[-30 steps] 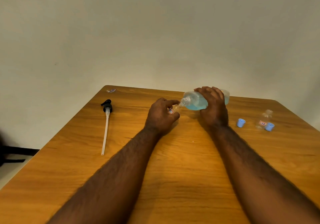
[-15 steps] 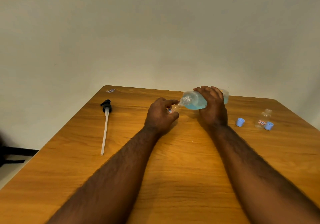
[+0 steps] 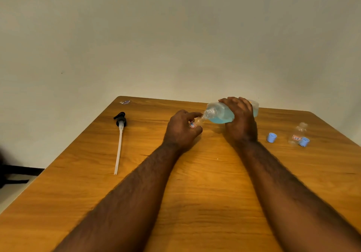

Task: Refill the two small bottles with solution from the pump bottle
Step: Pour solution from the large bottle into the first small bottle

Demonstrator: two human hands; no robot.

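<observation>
Wooden table [image 3: 195, 203]: tan grain top that carries every item below.

Pump bottle [image 3: 220, 114]: clear plastic, pump removed, tipped on its side above the far centre of the table. Blue solution pools along its lower side. The threaded neck points left and meets the mouth of a small bottle. No brand is readable.

Right hand [image 3: 241, 121]: fingers wrapped over the top of the pump bottle's body, grasping it behind the neck.

Left hand [image 3: 181, 132]: fingers and thumb curled round the first small bottle [image 3: 196, 123], which leans out of the grip towards the right. Its white label has a red border, and the writing is too small to read.

Pump head with dip tube [image 3: 119, 140]: black head at the far end, white tube running near, lying flat well left of the hands.

Second small bottle [image 3: 298, 134]: clear, uncapped, at the far right. It has a red-bordered label with dark characters that are not legible.

Blue caps, two: one [image 3: 271, 137] alone between the right hand and the second small bottle, the other [image 3: 304, 141] just beside that bottle's base.

Paper scrap [image 3: 126, 102]: at the far left corner, print unreadable.
</observation>
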